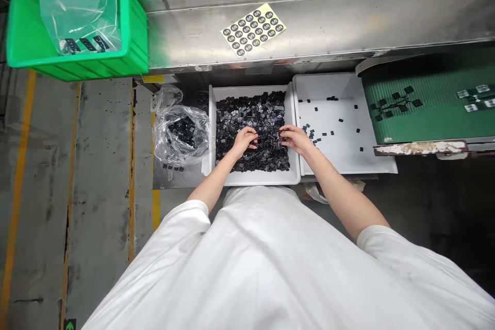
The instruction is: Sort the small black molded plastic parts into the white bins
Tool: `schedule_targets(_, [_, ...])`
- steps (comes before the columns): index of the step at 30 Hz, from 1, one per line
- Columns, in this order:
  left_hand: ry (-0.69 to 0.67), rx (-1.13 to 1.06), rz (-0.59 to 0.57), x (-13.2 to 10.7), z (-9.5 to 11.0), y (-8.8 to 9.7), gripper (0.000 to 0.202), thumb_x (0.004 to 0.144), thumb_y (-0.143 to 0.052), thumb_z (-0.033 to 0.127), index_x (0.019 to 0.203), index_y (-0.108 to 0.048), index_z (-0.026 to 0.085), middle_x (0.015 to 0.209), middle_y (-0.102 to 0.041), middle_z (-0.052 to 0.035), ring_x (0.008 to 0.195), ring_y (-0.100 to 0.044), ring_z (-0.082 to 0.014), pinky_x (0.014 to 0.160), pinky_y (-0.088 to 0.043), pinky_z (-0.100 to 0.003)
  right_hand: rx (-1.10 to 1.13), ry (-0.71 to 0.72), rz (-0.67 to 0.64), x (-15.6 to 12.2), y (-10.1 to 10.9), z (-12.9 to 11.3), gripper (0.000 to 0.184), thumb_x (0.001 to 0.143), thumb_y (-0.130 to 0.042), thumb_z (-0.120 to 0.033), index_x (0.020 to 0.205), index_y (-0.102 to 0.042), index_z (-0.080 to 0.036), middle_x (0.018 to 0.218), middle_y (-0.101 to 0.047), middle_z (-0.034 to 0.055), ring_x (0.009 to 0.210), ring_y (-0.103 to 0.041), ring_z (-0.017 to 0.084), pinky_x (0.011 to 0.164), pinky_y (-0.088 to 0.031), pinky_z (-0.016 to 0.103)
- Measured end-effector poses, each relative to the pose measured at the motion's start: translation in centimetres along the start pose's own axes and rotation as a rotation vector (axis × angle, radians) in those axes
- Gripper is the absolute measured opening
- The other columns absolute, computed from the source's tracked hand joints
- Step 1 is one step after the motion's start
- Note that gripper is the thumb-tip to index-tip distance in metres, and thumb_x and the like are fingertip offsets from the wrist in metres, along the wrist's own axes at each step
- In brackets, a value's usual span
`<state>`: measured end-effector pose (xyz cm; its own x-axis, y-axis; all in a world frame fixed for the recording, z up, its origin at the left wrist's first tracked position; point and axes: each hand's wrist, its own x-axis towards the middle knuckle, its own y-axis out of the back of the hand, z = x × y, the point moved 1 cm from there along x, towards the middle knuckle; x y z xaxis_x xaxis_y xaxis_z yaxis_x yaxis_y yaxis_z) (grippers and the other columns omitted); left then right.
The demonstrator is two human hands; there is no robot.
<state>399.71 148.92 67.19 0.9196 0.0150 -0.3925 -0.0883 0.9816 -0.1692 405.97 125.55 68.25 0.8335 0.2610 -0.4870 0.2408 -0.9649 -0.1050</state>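
My left hand (245,141) and my right hand (293,138) are over a white tray (251,179) heaped with small black plastic pieces (247,111). The fingers of my right hand are closed on a black plastic sprue (277,136) with thin branches, which blends into the dark heap below. My left hand is pinched at the left side of the same spot; what lies between its fingertips is too small and dark to make out. Thin dark sticks show among the pieces between the hands.
A second white tray (332,157) with scattered black pieces adjoins on the right. Beyond it a green conveyor belt (433,124) carries branched black parts. On the left sits a clear plastic bag (162,139) of pieces. A green crate (135,36) and a sticker sheet (253,31) are farther back.
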Motion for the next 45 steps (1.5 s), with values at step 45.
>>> schedule_targets(45, [-0.172, 0.081, 0.191, -6.7, 1.4, -6.4, 0.029, 0.085, -0.072, 0.043, 0.098, -0.058, 0.021, 0.106, -0.068, -0.0048, 0.088, -0.067, -0.0174, 0.057, -0.057, -0.024, 0.129, 0.253, -0.032, -6.5, -5.3, 0.7, 0.034, 0.076, -0.072, -0.058, 0.086, -0.062, -0.026, 0.086, -0.066, 0.0004, 0.086, -0.064, 0.024, 0.078, -0.055, 0.035])
